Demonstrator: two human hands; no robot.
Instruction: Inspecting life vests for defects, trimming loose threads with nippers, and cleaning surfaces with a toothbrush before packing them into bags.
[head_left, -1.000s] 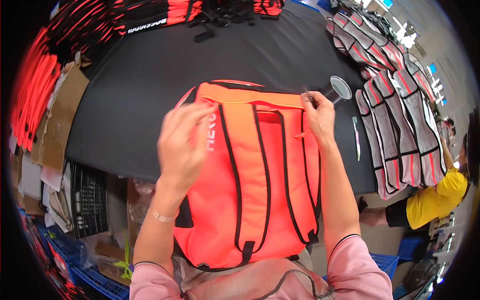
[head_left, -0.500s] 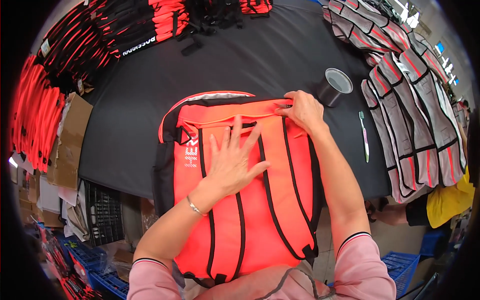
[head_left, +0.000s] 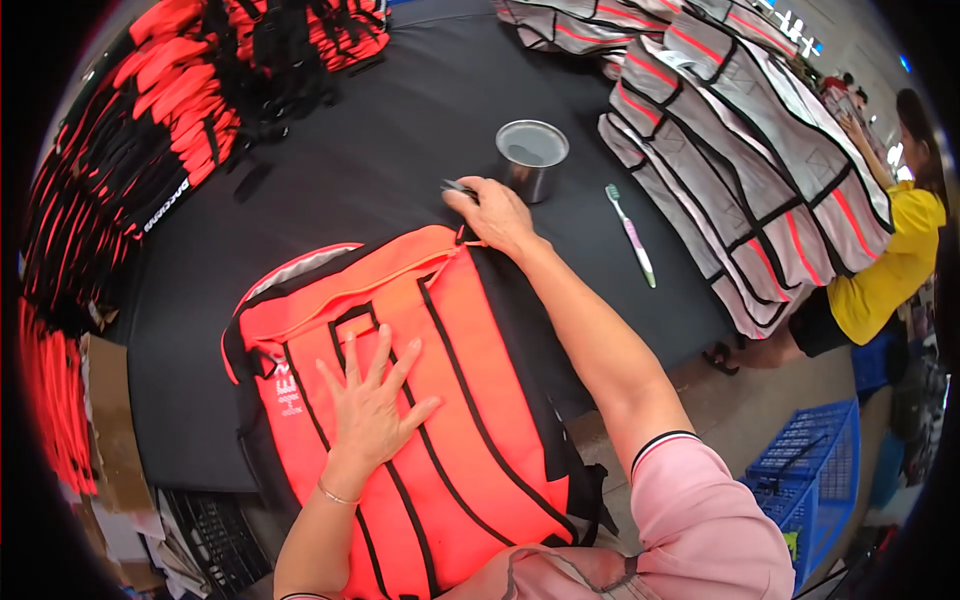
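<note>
Currently, the orange backpack (head_left: 455,440) lies straps-up, partly on the black counter (head_left: 390,150), left of the metal cup (head_left: 532,168) and nearer the person. The left hand (head_left: 372,405) rests on it with fingers spread, gripping nothing. Just left of the cup, the right hand (head_left: 495,213) pinches a small dark tool (head_left: 457,188). Right of the cup lies a toothbrush (head_left: 631,236).

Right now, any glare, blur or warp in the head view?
Head view: the table bows at its left edge near the dark rim; same view: lights at upper right blow out; same view: backpack strongly saturated; same view: left hand and right hand look fairly crisp.
</note>
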